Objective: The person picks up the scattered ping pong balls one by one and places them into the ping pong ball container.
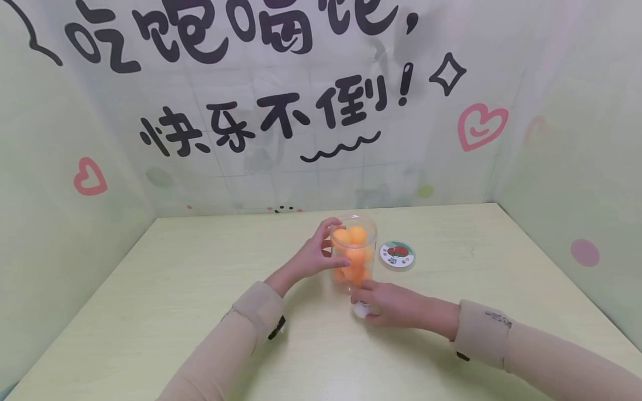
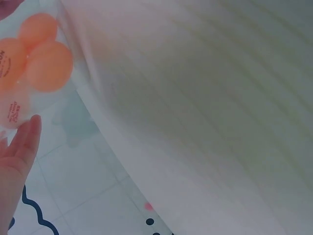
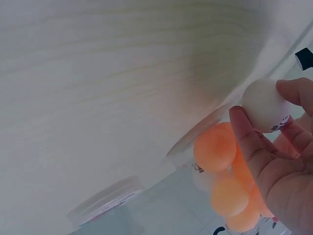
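A clear plastic tub (image 1: 371, 227) stands upright on the table, holding several orange ping-pong balls (image 1: 357, 235). My left hand (image 1: 312, 257) grips its left side, thumb across the near wall and fingers round the far side. Just in front of the tub's base, my right hand (image 1: 396, 304) pinches a white ping-pong ball (image 3: 265, 104) between thumb and fingers. Printing shows on that ball in the right wrist view. At least one pale ball (image 2: 15, 105) sits below the orange ones in the left wrist view.
A round lid (image 1: 397, 255) with a red picture lies on the table just right of the tub. The pale wooden table (image 1: 175, 289) meets a printed sheet (image 1: 281, 184) at the back, with side walls left and right.
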Demonstrator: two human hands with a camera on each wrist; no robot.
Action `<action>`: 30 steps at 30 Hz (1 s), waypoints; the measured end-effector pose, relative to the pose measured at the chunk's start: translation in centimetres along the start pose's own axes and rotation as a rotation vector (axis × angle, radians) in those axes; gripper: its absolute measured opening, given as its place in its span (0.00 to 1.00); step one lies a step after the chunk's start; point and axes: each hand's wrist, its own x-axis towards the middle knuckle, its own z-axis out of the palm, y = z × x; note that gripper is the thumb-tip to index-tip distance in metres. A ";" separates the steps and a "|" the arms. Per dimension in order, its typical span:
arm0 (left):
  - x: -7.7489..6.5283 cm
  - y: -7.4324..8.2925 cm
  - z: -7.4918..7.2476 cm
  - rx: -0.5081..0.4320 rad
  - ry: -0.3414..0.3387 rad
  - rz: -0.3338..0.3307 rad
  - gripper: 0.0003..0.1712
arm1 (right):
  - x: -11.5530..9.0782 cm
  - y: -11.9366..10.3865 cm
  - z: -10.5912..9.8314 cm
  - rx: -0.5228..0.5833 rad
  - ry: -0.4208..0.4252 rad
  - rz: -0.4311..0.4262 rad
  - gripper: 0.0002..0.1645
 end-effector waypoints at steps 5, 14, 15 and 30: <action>0.0 -0.1 -0.1 0.001 -0.002 -0.002 0.46 | -0.4 -0.1 -1.5 0.037 -0.001 0.016 0.18; -0.1 0.0 -0.1 0.002 -0.014 0.013 0.45 | -1.0 0.0 -4.3 -0.002 0.044 0.024 0.17; -0.1 0.0 -0.1 0.003 -0.014 0.014 0.45 | -1.0 0.1 -4.6 -0.009 0.056 0.028 0.17; -0.1 0.0 -0.2 -0.001 -0.028 0.021 0.47 | -1.4 0.2 -9.0 -0.003 0.108 0.092 0.17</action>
